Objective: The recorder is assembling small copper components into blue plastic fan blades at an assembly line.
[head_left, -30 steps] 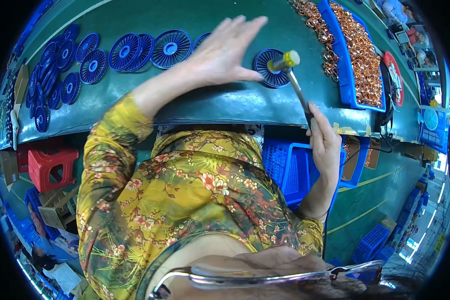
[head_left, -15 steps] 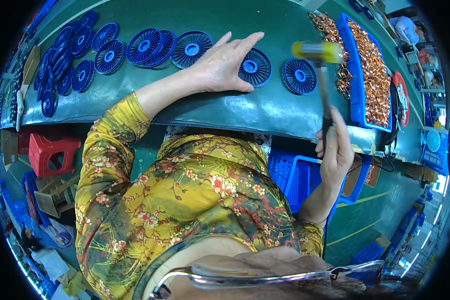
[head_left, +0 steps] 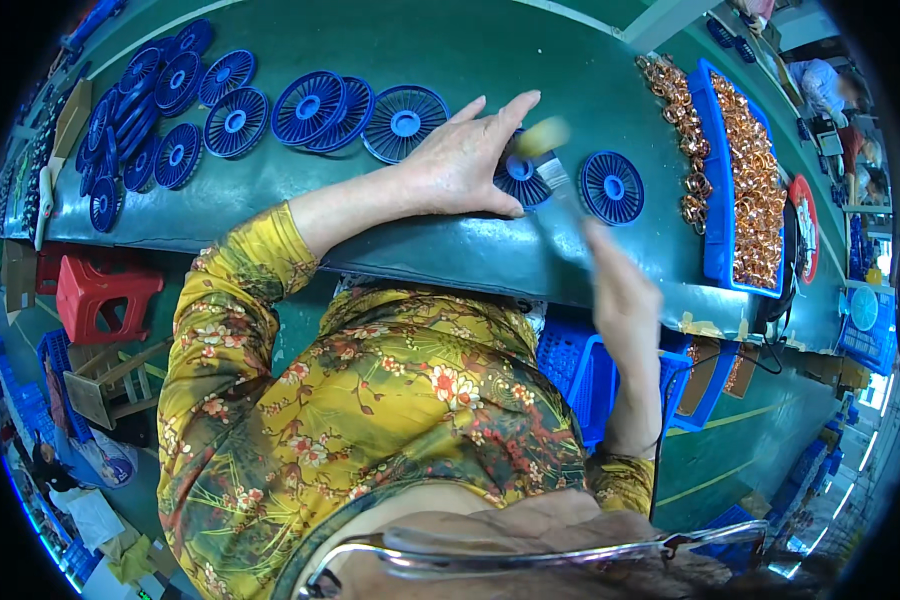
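My left hand (head_left: 467, 160) lies flat on the green bench (head_left: 470, 60), fingers spread, pinning a blue round slotted disc (head_left: 523, 183) by its left rim. My right hand (head_left: 622, 290) is motion-blurred near the bench's front edge and grips the handle of a small hammer (head_left: 548, 150), whose yellow head blurs just above that disc's hub. A second blue disc (head_left: 611, 187) lies just to the right, apart from both hands.
Several blue discs (head_left: 310, 107) lie in a row toward the far left of the bench. A blue tray (head_left: 715, 190) at the right holds copper coils, with more coils (head_left: 678, 120) beside it. A red stool (head_left: 103, 295) and blue crates (head_left: 592, 375) stand below the bench.
The hammer has swung down and left from above the right disc onto the disc under my left hand. My left hand stayed on that disc.
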A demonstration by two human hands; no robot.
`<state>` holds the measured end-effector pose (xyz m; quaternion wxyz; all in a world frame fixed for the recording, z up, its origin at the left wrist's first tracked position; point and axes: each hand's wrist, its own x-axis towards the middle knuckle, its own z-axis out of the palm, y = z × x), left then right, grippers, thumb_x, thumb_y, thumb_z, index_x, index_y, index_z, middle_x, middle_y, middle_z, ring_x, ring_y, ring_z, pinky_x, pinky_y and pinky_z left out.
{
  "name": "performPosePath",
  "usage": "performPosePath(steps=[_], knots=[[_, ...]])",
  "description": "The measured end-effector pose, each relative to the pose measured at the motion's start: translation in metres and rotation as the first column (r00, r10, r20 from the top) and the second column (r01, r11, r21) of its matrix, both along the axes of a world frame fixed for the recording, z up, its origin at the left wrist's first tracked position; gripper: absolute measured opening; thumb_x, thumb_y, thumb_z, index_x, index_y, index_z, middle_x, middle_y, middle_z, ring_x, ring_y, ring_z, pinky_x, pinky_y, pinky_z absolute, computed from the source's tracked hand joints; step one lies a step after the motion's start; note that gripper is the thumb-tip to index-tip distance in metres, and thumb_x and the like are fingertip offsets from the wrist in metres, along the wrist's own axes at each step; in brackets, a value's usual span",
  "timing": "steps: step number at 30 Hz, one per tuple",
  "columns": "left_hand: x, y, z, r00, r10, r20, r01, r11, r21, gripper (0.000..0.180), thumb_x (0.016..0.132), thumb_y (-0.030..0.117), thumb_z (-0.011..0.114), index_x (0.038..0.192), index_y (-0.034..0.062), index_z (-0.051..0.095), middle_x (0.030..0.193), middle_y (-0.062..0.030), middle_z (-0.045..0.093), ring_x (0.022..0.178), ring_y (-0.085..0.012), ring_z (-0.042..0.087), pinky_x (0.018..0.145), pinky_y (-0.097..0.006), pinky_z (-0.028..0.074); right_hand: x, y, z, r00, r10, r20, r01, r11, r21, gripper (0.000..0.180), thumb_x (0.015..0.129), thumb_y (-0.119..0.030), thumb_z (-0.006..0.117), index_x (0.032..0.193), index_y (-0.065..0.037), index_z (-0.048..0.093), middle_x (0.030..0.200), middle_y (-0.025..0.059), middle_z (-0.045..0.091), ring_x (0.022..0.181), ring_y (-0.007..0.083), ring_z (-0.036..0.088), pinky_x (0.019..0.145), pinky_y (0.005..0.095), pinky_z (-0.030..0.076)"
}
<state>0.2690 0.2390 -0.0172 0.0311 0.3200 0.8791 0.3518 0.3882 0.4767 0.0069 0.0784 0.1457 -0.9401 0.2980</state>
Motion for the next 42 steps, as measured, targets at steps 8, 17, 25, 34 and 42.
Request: performPosePath(steps=[8,17,25,34,42], knots=[[0.002,-0.055,0.023,0.951,0.031,-0.308,-0.092,0.978,-0.185,0.109,0.061,0.038,0.082,0.147,0.0074,0.022,0.147,-0.0166,0.033,0.139,-0.0368,0.024,0.115,-0.052,0.012,0.008,0.004,0.009,0.991,0.024,0.130,-0.010,0.994,-0.108,0.036,0.086,0.001,0.059,0.121,-0.009,0.062,0.089,0.0184,0.067,0.074,0.0288,0.066,0.066,0.0377,0.050],[0.004,-0.071,0.000,0.946,0.139,-0.294,-0.199,0.963,-0.183,0.110,0.062,0.039,0.083,0.146,0.0051,0.020,0.139,-0.0171,0.042,0.130,-0.0335,0.040,0.114,-0.053,0.016,-0.008,-0.002,0.000,0.994,-0.068,0.089,0.067,0.998,0.008,0.032,0.089,-0.006,0.059,0.120,-0.012,0.063,0.094,0.0199,0.067,0.075,0.0322,0.066,0.066,0.0362,0.051],[0.012,-0.051,-0.014,0.941,0.099,-0.324,-0.108,0.994,-0.012,0.111,0.063,0.040,0.083,0.144,0.0045,0.016,0.109,-0.0204,0.059,0.109,-0.0338,0.056,0.112,-0.054,0.021,-0.011,-0.014,-0.003,0.982,0.079,-0.170,-0.101,0.987,-0.125,0.037,0.086,0.001,0.057,0.123,-0.002,0.059,0.098,0.0178,0.067,0.064,0.0228,0.062,0.059,0.0324,0.050],[0.016,-0.051,-0.013,0.973,0.143,-0.183,-0.136,0.989,0.053,0.115,0.062,0.039,0.083,0.147,0.0083,0.012,0.121,-0.0209,0.056,0.117,-0.0339,0.053,0.112,-0.052,0.023,-0.026,-0.028,0.000,0.990,0.070,-0.125,-0.080,0.994,-0.079,0.039,0.086,-0.001,0.060,0.124,-0.007,0.059,0.088,0.0160,0.067,0.069,0.0275,0.064,0.064,0.0348,0.051],[0.010,-0.103,0.011,0.857,0.164,-0.488,-0.140,0.986,0.086,0.102,0.066,0.043,0.080,0.144,0.0041,0.027,0.146,-0.0183,0.034,0.137,-0.0349,0.030,0.114,-0.047,0.022,-0.026,-0.020,0.005,0.979,0.068,0.194,-0.050,0.994,-0.093,0.032,0.087,-0.003,0.061,0.118,-0.007,0.063,0.105,0.0181,0.067,0.089,0.0270,0.068,0.075,0.0338,0.051]])
